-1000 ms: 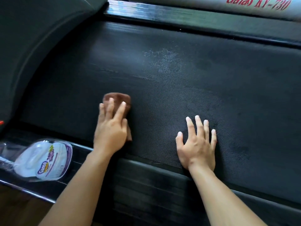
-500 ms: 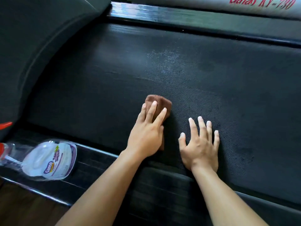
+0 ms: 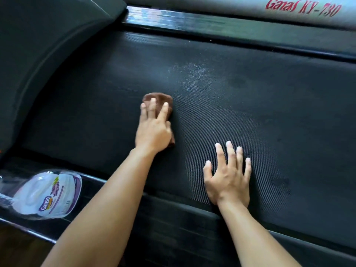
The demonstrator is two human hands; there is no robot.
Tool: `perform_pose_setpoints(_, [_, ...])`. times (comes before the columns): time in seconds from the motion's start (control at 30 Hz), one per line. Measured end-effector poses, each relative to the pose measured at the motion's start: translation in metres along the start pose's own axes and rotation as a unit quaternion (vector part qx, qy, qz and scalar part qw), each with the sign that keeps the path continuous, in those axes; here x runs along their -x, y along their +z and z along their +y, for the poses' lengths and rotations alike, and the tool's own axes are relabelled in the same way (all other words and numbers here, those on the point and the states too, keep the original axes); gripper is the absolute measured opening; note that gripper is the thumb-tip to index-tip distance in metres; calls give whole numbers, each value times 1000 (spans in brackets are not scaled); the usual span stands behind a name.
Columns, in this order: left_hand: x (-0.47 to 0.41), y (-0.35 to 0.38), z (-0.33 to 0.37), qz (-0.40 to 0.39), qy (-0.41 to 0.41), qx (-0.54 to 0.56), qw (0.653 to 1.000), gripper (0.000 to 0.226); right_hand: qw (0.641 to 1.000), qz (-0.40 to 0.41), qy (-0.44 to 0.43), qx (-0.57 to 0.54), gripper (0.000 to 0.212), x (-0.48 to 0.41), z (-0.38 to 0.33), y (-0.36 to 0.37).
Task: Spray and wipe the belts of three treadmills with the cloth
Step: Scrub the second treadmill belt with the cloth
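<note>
My left hand [image 3: 153,130] presses the small brown cloth [image 3: 158,102] flat on the black textured treadmill belt [image 3: 269,105], fingers straight for even pressure, while my right hand [image 3: 228,176] lies spread beside it, bracing me.

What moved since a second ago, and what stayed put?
The left hand slid the brown cloth right, toward the right hand, then back left and farther across the treadmill belt. Nothing was grabbed or let go. The right hand stayed flat on the belt; the spray bottle stayed lying on the side rail.
</note>
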State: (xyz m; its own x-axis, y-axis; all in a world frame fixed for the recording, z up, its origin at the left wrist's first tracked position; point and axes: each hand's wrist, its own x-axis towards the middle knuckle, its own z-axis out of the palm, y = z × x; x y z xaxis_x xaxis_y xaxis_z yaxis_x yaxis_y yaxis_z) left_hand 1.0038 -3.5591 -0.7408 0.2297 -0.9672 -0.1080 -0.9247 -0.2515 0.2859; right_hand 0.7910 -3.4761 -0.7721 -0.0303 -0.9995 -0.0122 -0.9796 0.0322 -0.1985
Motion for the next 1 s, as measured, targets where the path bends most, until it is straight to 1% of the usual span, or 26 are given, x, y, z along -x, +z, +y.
perform_pose_setpoints(0.1, [23, 15, 30, 1, 91, -10, 996, 61, 1000, 2, 0, -4, 64, 0, 0, 2])
perform_pose_setpoints(0.17, [52, 26, 32, 2, 146, -5, 989, 60, 1000, 5, -1, -8, 65, -1, 0, 2])
perform_pose_setpoints(0.23, [79, 32, 17, -7, 165, -5, 986, 62, 1000, 0, -1, -8, 65, -1, 1, 2])
perform_pose_setpoints(0.3, [92, 29, -10, -3, 135, 3, 991, 61, 1000, -7, -3, -6, 65, 0, 1, 1])
perform_pose_setpoints(0.37, [89, 17, -35, 15, 60, 28, 998, 59, 1000, -11, -7, -6, 65, 0, 1, 0])
perform_pose_setpoints(0.43, [68, 4, -54, 13, -38, 50, 998, 58, 1000, -15, -8, -10, 65, 0, 1, -1])
perform_pose_setpoints(0.47, [54, -3, -58, 13, -75, 54, 996, 59, 1000, -17, -8, -10, 66, 0, 1, -1])
perform_pose_setpoints(0.53, [23, -14, -56, 8, -109, 53, 993, 60, 999, -29, -8, -13, 68, 0, 1, -3])
perform_pose_setpoints(0.6, [-4, -17, -42, -8, -115, 52, 992, 60, 999, -39, -9, -18, 69, 0, 1, -6])
perform_pose_setpoints(0.67, [-22, -13, -20, -18, -95, 51, 994, 61, 999, -44, -8, -21, 69, -1, 0, -9])
perform_pose_setpoints(0.7, [-24, -10, -8, -22, -73, 49, 996, 61, 999, -42, -6, -24, 69, -2, -1, -10])
perform_pose_setpoints(0.77, [-14, 0, 16, -21, -1, 44, 999, 62, 999, -25, 3, -33, 66, -5, -4, -11])
perform_pose_setpoints(0.83, [11, 12, 28, -13, 73, 53, 996, 61, 999, -2, 6, -45, 62, -11, -8, -11])
perform_pose_setpoints(0.87, [26, 16, 27, -7, 96, 57, 994, 61, 999, 6, 2, -50, 60, -14, -11, -10])
perform_pose_setpoints(0.9, [41, 20, 22, 0, 105, 60, 993, 61, 998, 11, -7, -54, 59, -18, -14, -10])
perform_pose_setpoints(0.93, [53, 22, 15, 12, 95, 63, 993, 60, 998, 12, -19, -57, 58, -22, -18, -10])
perform_pose_setpoints(0.97, [63, 22, 4, 23, 66, 66, 995, 60, 998, 10, -35, -59, 58, -27, -22, -9])
perform_pose_setpoints(1.0, [69, 19, -8, 33, 20, 71, 997, 59, 997, 3, -54, -59, 58, -31, -27, -9])
